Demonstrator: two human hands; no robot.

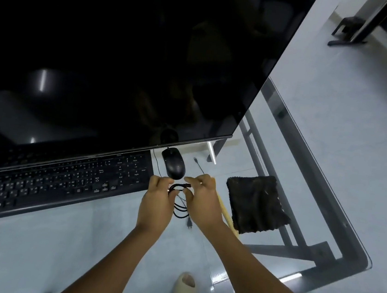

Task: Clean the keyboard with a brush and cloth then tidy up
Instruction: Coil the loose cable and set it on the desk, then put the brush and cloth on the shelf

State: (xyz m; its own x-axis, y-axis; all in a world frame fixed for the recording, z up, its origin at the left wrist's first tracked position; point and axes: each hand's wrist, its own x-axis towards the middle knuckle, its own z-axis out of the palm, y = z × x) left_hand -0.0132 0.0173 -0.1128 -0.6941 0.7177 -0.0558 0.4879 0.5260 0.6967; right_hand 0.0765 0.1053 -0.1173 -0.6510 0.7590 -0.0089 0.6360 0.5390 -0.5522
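Both hands meet just right of the keyboard (61,179), pinching a coiled black cable (179,201): the left hand (157,200) grips the bundled loops while the right hand (202,201) holds a strand near its top, apparently to gather the cord as part of tidying; its plug hangs toward 6 o'clock. The keyboard lies on the glass desk (31,248) under the dark monitor (125,54), long axis running from 8 to 2 o'clock. The mouse (173,163) sits at 12 o'clock of the hands; the dark cloth (256,204) lies at 3 o'clock, a pale stick (225,216), probably the brush handle, between them
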